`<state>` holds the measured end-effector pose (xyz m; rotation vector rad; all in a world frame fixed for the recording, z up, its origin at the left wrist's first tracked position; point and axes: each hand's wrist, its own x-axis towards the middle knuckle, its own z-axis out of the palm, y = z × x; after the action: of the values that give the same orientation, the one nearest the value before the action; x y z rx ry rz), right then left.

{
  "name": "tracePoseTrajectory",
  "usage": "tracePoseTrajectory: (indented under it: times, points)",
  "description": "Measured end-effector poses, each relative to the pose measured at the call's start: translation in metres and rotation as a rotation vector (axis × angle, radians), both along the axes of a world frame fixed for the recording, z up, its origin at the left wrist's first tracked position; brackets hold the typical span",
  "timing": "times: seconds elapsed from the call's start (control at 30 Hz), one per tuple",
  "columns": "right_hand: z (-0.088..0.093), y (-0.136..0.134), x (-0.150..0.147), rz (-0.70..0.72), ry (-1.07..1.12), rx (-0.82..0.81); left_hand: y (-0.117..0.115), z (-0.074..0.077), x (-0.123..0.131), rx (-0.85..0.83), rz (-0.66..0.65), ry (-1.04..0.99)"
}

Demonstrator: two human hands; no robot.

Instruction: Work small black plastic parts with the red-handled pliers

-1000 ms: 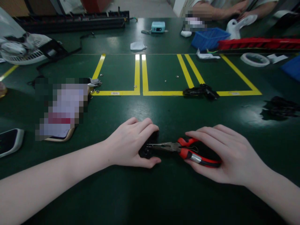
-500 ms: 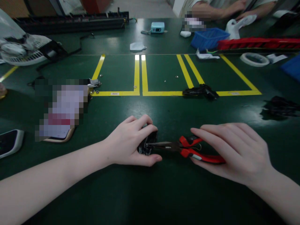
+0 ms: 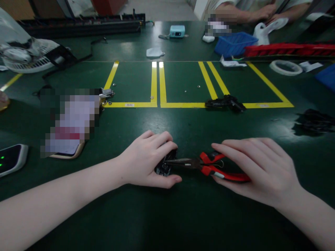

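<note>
Near the middle of the green table, my left hand [image 3: 150,162] is closed around a small black part [image 3: 163,168], mostly covered by the fingers. My right hand [image 3: 264,167] grips the red and black handles of long-nose pliers [image 3: 187,162]. The pliers point left, and their tips meet the black part between my left thumb and fingers. What exactly the tips grip is too small to make out. Farther back, a black part [image 3: 226,103] lies across the yellow tape line.
Two phones [image 3: 78,150] [image 3: 13,158] lie at left. Small metal rings [image 3: 114,84] are scattered by the yellow tape [image 3: 183,105]. A dark bundle [image 3: 314,120], a tape roll [image 3: 285,67] and a blue basket [image 3: 234,44] stand at right. Across the table are another person's arms [image 3: 251,15].
The view has shifted very slightly. Both hands, the pliers and the black part hold nearly the same pose. Green lights now show on the device at far left.
</note>
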<state>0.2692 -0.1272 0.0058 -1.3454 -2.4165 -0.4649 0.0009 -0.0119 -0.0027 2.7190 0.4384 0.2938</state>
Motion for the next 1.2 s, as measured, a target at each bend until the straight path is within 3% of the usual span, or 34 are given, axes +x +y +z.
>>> tracePoseTrajectory:
  times: [0.43,0.9,1.2]
  points:
    - [-0.003,0.005,0.005,0.066,0.007,0.043,-0.001,0.0,0.0,-0.014,0.008,-0.031]
    - [0.003,0.005,0.007,0.023,-0.003,0.061,-0.002,0.0,0.001,0.018,-0.009,0.004]
    - [0.006,0.004,0.011,-0.034,-0.023,0.075,-0.001,-0.004,-0.002,-0.001,0.0,-0.091]
